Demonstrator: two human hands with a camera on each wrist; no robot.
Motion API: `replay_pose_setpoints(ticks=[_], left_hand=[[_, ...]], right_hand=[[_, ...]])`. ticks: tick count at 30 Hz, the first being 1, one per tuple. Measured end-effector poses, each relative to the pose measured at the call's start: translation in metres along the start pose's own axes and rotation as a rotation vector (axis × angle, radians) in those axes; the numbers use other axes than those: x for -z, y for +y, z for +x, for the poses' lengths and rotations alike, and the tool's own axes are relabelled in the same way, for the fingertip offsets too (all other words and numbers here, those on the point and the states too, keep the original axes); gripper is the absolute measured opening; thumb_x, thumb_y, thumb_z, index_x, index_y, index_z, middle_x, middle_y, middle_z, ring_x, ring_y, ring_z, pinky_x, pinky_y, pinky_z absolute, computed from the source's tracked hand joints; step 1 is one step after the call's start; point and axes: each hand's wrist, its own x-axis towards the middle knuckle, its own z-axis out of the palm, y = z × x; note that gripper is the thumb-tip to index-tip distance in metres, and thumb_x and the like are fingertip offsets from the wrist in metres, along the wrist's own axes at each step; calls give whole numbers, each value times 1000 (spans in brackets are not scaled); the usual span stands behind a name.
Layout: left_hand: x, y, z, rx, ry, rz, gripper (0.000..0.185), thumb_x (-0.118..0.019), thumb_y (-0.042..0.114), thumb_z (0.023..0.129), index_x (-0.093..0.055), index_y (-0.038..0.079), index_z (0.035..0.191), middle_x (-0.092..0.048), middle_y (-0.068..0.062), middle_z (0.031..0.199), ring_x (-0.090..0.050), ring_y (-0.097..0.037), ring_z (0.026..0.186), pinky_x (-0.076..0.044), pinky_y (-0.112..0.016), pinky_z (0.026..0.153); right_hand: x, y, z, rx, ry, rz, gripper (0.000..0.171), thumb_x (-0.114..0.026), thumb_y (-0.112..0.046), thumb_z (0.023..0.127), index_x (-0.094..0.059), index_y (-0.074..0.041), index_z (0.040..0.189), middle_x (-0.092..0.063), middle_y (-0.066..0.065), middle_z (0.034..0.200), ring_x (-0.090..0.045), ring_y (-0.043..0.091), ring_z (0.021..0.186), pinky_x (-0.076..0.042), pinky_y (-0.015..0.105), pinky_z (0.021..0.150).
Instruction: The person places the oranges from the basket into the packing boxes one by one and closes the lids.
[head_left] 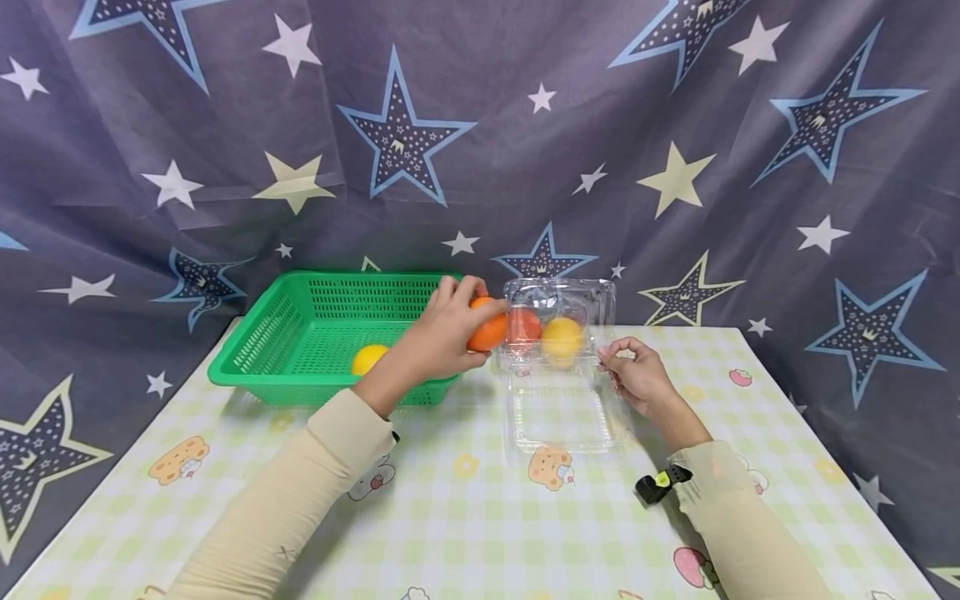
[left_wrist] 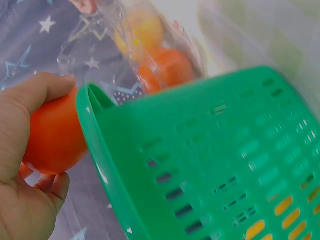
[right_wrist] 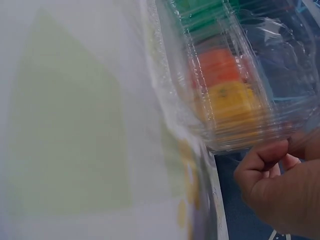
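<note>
My left hand (head_left: 441, 335) grips an orange (head_left: 490, 327) at the right rim of the green plastic basket (head_left: 300, 382). In the left wrist view, the thumb and fingers curl round the orange, right beside the basket's rim. My right hand (head_left: 641, 379) pinches the right edge of a clear plastic clamshell container (head_left: 558, 425), whose lid stands raised. A red-orange fruit (head_left: 524, 327) and a yellow fruit (head_left: 562, 340) sit side by side in the container, seen through the plastic. Another yellow fruit (head_left: 370, 359) lies inside the basket, partly behind my left wrist.
A checked tablecloth (head_left: 450, 533) with cartoon prints covers the table. Behind it hangs a dark curtain (head_left: 480, 167) with stars, close to the basket and the container. A black strap with a small device (head_left: 660, 484) is on my right wrist.
</note>
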Motion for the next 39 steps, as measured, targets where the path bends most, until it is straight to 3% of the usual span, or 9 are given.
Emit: replay_pose_setpoints(ticks=[10, 19, 23, 34, 39], left_hand=[[-16, 24, 4, -88, -31, 12, 67, -88, 29, 75, -61, 29, 136, -46, -11, 132, -37, -32, 111, -43, -44, 86], [-37, 43, 11, -154, -92, -8, 71, -89, 34, 76, -58, 31, 140, -44, -11, 142, -38, -33, 117, -45, -44, 90], [-45, 52, 12, -163, -137, -30, 71, -89, 37, 77, -58, 32, 141, -44, -8, 141, -39, -31, 119, -43, -45, 97], [-62, 68, 16, -164, -240, -69, 69, -84, 34, 82, -56, 31, 145, -46, -7, 135, -41, -28, 115, -48, -40, 92], [-70, 71, 16, -151, -297, -65, 66, -84, 37, 85, -56, 31, 145, -45, -8, 137, -41, -29, 121, -48, -40, 98]], right_hand=[[-4, 1, 0, 0, 44, -9, 14, -64, -16, 102, -53, -9, 99, -74, 6, 89, -51, 7, 54, -39, 20, 45], [-6, -1, -2, -2, 60, -14, 17, -65, -16, 102, -51, -6, 102, -74, 4, 85, -49, 5, 52, -36, 20, 42], [-7, 0, -1, 9, 62, -5, 16, -64, -14, 102, -51, -6, 101, -73, 4, 83, -48, 4, 51, -36, 19, 42], [-7, 4, 4, 7, 69, -4, 15, -63, -13, 102, -49, -8, 99, -69, 0, 77, -46, 5, 52, -37, 20, 45], [-7, 4, 3, -4, 71, 4, 15, -63, -13, 102, -49, -9, 98, -70, 3, 79, -46, 5, 51, -37, 20, 45]])
